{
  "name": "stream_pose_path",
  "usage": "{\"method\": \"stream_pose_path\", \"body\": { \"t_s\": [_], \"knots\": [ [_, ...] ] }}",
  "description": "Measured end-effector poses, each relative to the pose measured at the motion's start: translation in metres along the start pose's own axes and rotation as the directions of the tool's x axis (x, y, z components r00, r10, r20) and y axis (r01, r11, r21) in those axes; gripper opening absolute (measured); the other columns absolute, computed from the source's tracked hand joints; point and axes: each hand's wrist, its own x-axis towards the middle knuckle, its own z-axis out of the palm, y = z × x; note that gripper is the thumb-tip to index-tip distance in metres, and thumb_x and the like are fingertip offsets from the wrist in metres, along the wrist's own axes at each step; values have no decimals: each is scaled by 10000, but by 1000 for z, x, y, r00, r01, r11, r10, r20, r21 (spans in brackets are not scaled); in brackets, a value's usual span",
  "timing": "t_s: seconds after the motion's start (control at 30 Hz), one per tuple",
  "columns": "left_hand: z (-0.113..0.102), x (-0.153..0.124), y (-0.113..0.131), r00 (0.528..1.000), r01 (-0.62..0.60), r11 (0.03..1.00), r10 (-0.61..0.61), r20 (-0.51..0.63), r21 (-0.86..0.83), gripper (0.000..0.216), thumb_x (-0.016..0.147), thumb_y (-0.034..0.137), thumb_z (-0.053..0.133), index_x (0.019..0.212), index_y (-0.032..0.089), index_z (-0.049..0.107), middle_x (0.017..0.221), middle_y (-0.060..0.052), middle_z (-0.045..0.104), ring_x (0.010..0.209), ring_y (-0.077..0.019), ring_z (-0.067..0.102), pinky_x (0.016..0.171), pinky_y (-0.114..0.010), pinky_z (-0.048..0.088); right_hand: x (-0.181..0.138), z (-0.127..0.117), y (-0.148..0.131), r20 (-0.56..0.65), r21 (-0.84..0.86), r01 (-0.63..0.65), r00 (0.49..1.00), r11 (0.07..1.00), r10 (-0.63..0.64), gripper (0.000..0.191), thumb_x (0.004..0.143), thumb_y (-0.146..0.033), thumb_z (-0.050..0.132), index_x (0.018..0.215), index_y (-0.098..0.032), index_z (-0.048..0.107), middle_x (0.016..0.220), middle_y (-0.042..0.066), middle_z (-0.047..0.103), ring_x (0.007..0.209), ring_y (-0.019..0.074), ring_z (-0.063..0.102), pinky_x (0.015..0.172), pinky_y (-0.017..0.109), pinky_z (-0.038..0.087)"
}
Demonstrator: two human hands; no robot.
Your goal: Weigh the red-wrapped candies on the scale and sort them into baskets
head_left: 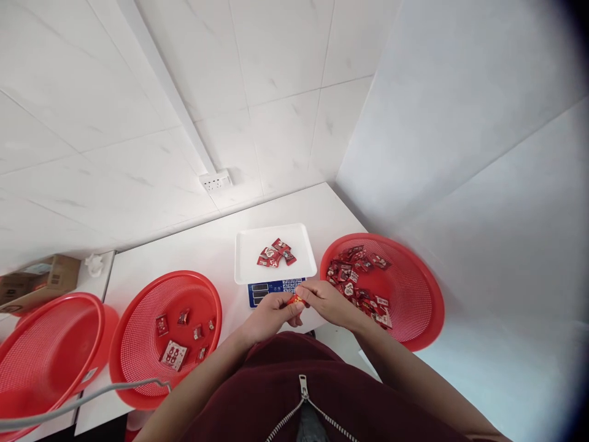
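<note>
My left hand (272, 316) and my right hand (327, 299) meet just in front of a digital scale (271, 290), both pinching one small red wrapped candy (296, 300) between their fingertips. On the scale's white tray (248, 258) lie several red candies (276, 253). At my right a red mesh basket (421, 307) holds many more red wrapped candies (359, 279). On my left another red mesh basket (138, 344) holds a few candies and a small printed packet (173, 355).
A third red basket (46, 356) stands at the far left on a neighbouring table, behind it a cardboard box (39, 282). A wall socket (215, 181) sits on the tiled wall. A grey cable (92, 393) crosses the lower left. A white wall closes the right side.
</note>
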Motion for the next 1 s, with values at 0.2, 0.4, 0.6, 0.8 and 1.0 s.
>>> {"method": "stream_pose_path", "body": {
  "t_s": [0.2, 0.4, 0.6, 0.8, 1.0],
  "knots": [
    [-14, 10, -33, 975, 141, 989, -147, -169, -45, 367, 731, 523, 545, 685, 159, 538, 618, 8, 558, 623, -124, 553, 639, -275, 456, 26, 36, 49, -150, -137, -134, 982, 982, 113, 455, 877, -475, 293, 558, -186, 441, 541, -18, 476, 540, 110, 410, 510, 232, 309],
    [-40, -2, -68, 938, 216, 974, -225, -263, -65, 367, 753, 481, 511, 937, 166, 549, 721, -4, 589, 720, -133, 568, 709, -297, 453, 57, 46, 87, -278, -89, -404, 888, 910, 367, 489, 865, -528, 244, 615, -186, 488, 547, -2, 520, 547, 140, 488, 533, 247, 350],
    [-73, -25, -93, 860, 229, 972, -176, -479, 53, 344, 790, 427, 447, 979, 149, 524, 798, -42, 591, 797, -169, 584, 784, -357, 466, 75, 36, 86, -222, -101, -401, 901, 910, 372, 485, 877, -516, 242, 772, -170, 564, 729, 33, 612, 593, 143, 539, 588, 264, 399],
    [-96, -47, -127, 726, 296, 721, 256, -638, 627, 494, 794, 371, 471, 1235, 153, 431, 1303, -148, 433, 1246, -295, 356, 1015, -476, 309, 50, 47, 102, -124, -45, -354, 930, 934, 346, 338, 855, -375, 387, 1004, -160, 601, 821, 44, 643, 627, 138, 561, 615, 265, 444],
    [-105, -50, -166, 727, 431, 626, 185, -661, 649, 680, 784, 257, 458, 1382, 96, 177, 1413, -179, 317, 1327, -297, 249, 1052, -461, 281, 16, 68, 122, 56, -203, -347, 930, 916, 364, 331, 792, -270, 496, 1070, -133, 613, 859, 68, 663, 717, 164, 596, 688, 286, 463]
  ]
}}
